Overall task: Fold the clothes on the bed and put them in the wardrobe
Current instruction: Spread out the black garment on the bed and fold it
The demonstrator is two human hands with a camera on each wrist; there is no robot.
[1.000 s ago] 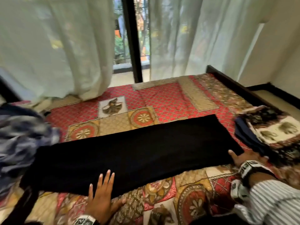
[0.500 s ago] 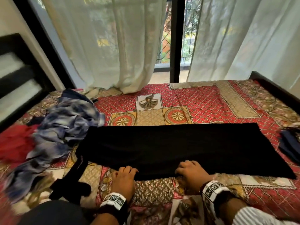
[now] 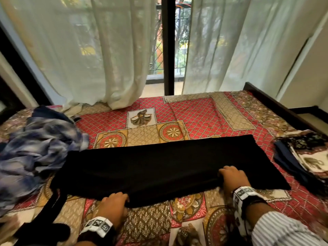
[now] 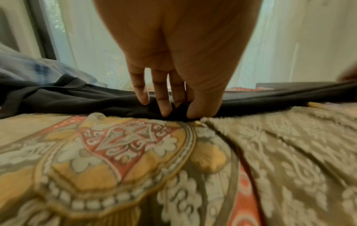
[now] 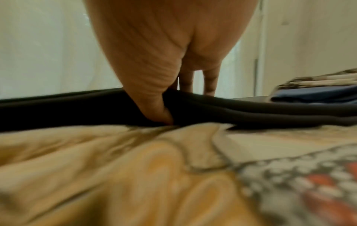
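Judging from the bed point(image 3: 195, 110), little is done: a long black garment point(image 3: 159, 166), laid flat across it, is pinched at its near edge by the left hand point(image 3: 113, 205) and right hand point(image 3: 232, 178), a blue crumpled heap point(image 3: 35, 150) is unfolded, and a small folded stack point(image 3: 305, 157) is unstored

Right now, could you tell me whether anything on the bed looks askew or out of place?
Mostly tidy: the black garment lies flat, both hands gripping its near edge. A black strip trails off its left end toward the bed's edge, and the blue-white clothes lie crumpled, unfolded.
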